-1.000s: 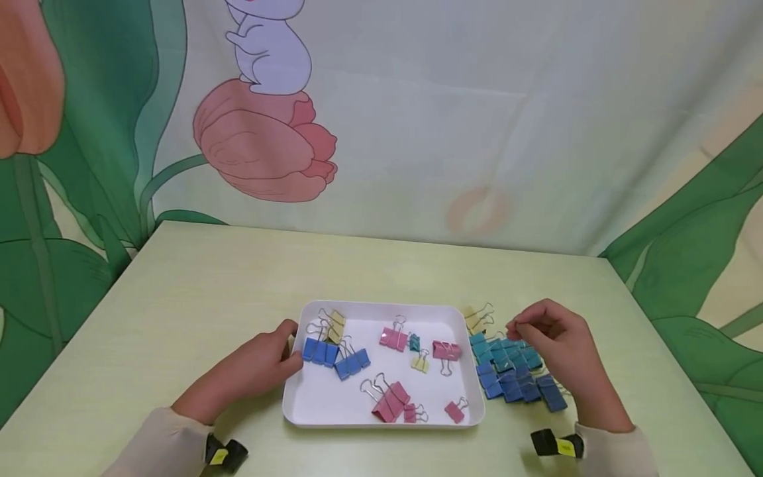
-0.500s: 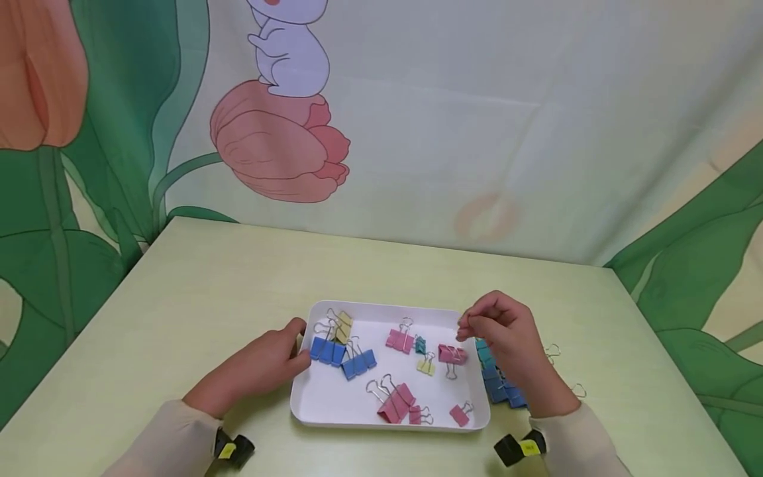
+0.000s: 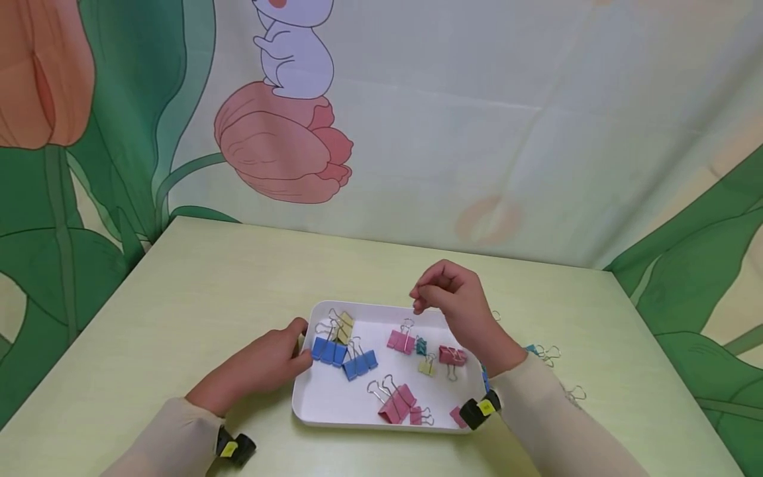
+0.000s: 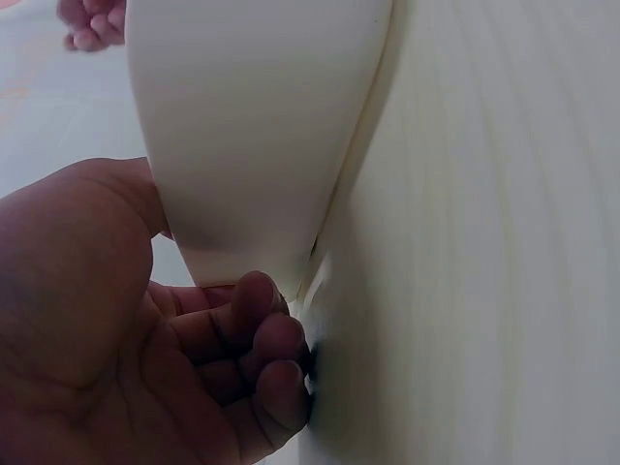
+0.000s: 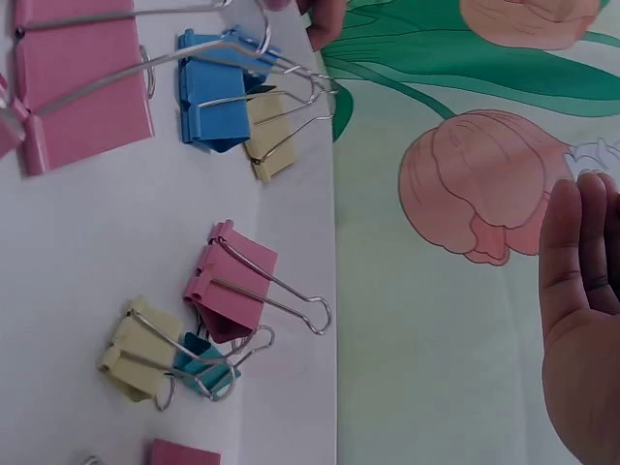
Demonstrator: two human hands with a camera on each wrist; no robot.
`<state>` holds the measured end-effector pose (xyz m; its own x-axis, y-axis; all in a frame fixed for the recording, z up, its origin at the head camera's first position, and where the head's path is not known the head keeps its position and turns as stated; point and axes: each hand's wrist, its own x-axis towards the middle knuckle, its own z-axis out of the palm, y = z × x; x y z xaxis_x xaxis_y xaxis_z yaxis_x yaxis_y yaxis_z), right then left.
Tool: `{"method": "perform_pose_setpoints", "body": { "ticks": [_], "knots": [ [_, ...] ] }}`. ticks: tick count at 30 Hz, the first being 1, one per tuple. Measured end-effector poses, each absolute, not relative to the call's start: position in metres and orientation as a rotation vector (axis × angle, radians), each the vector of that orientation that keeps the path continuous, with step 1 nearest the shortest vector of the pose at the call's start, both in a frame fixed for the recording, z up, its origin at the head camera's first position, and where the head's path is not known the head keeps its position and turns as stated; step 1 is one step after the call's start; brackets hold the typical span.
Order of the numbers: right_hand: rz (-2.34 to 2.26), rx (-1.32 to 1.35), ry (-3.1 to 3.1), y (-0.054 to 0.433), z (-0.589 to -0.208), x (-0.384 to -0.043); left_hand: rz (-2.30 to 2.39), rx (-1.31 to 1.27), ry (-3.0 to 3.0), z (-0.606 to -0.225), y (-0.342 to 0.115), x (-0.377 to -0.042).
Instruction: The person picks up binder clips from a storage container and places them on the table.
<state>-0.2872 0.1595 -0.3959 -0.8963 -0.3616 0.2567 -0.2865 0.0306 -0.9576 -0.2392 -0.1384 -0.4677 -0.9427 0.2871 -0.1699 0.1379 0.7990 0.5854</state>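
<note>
left hand (image 3: 271,358) gripping the tray (image 3: 330,401), curled fingertips (image 4: 278,337) only in its wrist cam, pink clip (image 3: 400,342) near right hand (image 3: 451,295) (pinching anything? can't tell)

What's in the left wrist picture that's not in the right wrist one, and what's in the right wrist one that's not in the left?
Only left wrist: the outer side of the white tray and the palm of the left hand, close up.

Only right wrist: the inside of the tray, with pink, blue, yellow and teal binder clips, plus a green leaf pictured behind.

Both: part of the tray and some of each hand. The right hand shows in the left wrist picture's top left corner.
</note>
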Motion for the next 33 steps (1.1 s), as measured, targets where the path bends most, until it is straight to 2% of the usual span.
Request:
{"method": "perform_pose_setpoints", "body": {
  "ticks": [7,15,20,27,33],
  "knots": [
    [-1.851,-0.682,2.255,0.134,-0.395,-0.302,0.874,0.338,2.737,-0.468,-0.14,-0.24],
    [-1.122,-0.798,2.439,0.11,-0.396,-0.305,0.892,0.356,2.733,-0.469,-0.141,-0.24],
    [-0.823,-0.943,2.505,0.099,-0.402,-0.304,0.899,0.37,2.75,-0.469,-0.142,-0.239],
    [-0.568,-1.124,2.519,0.087,-0.408,-0.301,0.906,0.377,2.745,-0.469,-0.143,-0.239],
    [-0.468,-1.175,2.506,0.08,-0.413,-0.3,0.913,0.373,2.739,-0.469,-0.143,-0.239]
  ]
}}
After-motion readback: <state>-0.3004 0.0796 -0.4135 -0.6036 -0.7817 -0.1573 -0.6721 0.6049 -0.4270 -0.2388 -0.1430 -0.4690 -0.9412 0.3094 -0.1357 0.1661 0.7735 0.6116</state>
